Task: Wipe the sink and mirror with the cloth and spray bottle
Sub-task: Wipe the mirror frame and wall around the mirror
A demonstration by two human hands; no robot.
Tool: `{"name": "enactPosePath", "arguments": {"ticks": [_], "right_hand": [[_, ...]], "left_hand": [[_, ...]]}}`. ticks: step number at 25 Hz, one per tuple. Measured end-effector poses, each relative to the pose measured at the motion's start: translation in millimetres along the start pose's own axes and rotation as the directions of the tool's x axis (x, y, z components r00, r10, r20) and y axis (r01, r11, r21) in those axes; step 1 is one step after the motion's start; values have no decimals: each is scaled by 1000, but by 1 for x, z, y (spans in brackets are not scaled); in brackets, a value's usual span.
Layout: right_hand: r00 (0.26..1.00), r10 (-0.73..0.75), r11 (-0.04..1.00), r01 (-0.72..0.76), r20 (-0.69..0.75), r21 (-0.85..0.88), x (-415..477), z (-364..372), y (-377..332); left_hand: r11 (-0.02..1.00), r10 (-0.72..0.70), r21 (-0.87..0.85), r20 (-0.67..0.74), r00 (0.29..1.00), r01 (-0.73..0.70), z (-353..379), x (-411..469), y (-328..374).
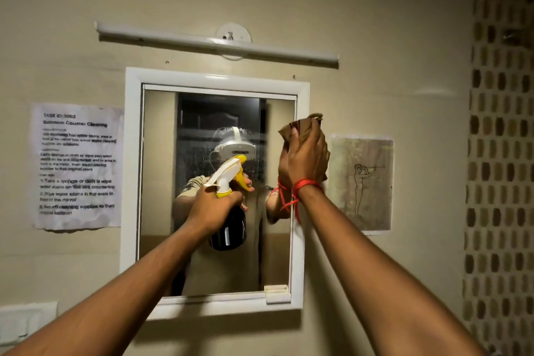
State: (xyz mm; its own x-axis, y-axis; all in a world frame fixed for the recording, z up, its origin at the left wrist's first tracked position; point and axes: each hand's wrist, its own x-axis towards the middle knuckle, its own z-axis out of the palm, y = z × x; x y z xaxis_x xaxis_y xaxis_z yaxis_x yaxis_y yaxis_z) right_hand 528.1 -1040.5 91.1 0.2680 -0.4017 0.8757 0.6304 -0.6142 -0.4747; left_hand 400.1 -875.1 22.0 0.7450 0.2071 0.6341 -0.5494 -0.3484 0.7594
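Observation:
A white-framed mirror (161, 153) hangs on the beige wall straight ahead, its glass streaked with spray mist in the upper middle. My left hand (212, 205) grips the neck of a black spray bottle (229, 228) with a white and yellow trigger head, held up in front of the glass. My right hand (303, 162), with a red thread at the wrist, presses a brown cloth (306, 127) against the mirror's right edge and frame. The sink is out of view.
A white tube light (216, 43) runs above the mirror. A printed task sheet (78, 165) is taped to the wall left of it, a line drawing (361, 182) to the right. Patterned tiles (500, 153) cover the far right wall. A small white catch (276, 293) sits on the mirror's lower frame.

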Motion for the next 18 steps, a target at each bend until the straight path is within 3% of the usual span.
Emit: {"name": "enactPosePath", "arguments": {"ticks": [7,9,13,18], "right_hand": [[970,-170,957,120,-174,-265,81,30,-57],[960,-259,932,219,-105,-289,77,39,-74],[840,-529,827,542,119,-151,39,87,-163],[765,-618,783,619,182,60,-23,133,-266]], "left_hand": [[999,41,29,-88,995,-39,-62,6,23],[997,62,55,-119,991,-56,-88,3,24],[991,111,90,-163,980,-97,-139,-7,23],[972,27,234,-201,979,22,-223,-37,18]]}}
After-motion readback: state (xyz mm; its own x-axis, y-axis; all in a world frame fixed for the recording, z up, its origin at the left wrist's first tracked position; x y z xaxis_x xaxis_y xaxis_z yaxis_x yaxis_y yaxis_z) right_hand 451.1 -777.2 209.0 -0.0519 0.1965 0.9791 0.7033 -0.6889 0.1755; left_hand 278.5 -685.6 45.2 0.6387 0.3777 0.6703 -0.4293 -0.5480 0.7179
